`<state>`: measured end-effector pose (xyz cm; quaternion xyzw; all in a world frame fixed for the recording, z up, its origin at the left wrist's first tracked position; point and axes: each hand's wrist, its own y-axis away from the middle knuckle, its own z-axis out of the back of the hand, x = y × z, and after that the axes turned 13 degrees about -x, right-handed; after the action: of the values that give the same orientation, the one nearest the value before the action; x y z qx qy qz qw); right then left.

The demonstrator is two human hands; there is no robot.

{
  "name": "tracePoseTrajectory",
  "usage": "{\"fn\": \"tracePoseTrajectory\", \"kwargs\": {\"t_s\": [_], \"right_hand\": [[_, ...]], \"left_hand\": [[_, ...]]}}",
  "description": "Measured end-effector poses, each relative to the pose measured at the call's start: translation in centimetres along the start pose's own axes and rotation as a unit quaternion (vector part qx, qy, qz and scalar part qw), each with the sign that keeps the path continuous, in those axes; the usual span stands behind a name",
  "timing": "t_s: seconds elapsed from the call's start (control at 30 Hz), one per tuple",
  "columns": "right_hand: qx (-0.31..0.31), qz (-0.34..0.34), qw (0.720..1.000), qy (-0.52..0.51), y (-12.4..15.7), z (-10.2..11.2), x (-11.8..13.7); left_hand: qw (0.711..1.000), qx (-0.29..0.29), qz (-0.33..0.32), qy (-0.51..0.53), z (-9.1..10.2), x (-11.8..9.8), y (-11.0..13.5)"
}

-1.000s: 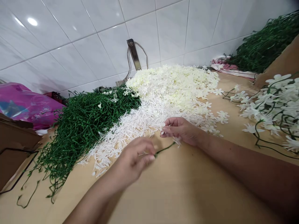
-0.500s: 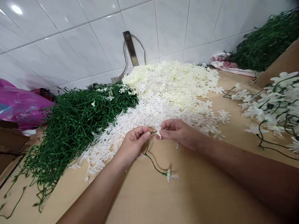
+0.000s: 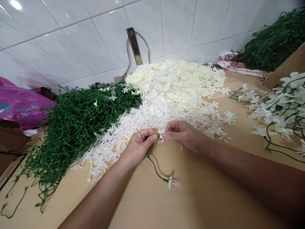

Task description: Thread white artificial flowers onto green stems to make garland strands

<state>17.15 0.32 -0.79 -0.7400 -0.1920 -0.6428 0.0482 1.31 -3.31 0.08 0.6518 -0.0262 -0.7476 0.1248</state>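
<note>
My left hand (image 3: 142,144) pinches a green plastic stem (image 3: 154,167) near one tip. The stem hangs down and curves to the right, with a white artificial flower (image 3: 171,182) on its far end. Fingertip to fingertip with it, my right hand (image 3: 183,135) is closed on a small white flower head (image 3: 161,135) at the stem's held tip. Whether the flower head is fully seated on the tip cannot be seen. Behind both hands lies a heap of thin white stamen pieces (image 3: 152,116), with a pile of cream petals (image 3: 181,79) beyond.
Green stems (image 3: 88,116) are heaped at the left, beside a purple plastic bag (image 3: 23,105). Finished-looking white flowers on stems (image 3: 283,108) lie at the right. More green stems (image 3: 274,44) rest at the back right near a cloth (image 3: 235,65). A tiled wall (image 3: 176,28) borders the table.
The flower head has come up against the stem tip, closing the small gap between my hands. The lower flower has swung slightly. The view has shifted a little.
</note>
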Motion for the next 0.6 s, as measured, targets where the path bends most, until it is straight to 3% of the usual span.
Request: {"fn": "tracePoseTrajectory", "kwargs": {"t_s": [0.23, 0.6], "right_hand": [[-0.022, 0.063, 0.993, 0.097, 0.4, -0.4, -0.2], [-0.042, 0.134, 0.977, 0.162, 0.6, -0.9, -1.5]], "left_hand": [[1.0, 0.013, -0.008, -0.015, -0.3, -0.1, 0.1], [0.997, 0.032, -0.04, -0.058, -0.4, 0.3, 0.1]]}}
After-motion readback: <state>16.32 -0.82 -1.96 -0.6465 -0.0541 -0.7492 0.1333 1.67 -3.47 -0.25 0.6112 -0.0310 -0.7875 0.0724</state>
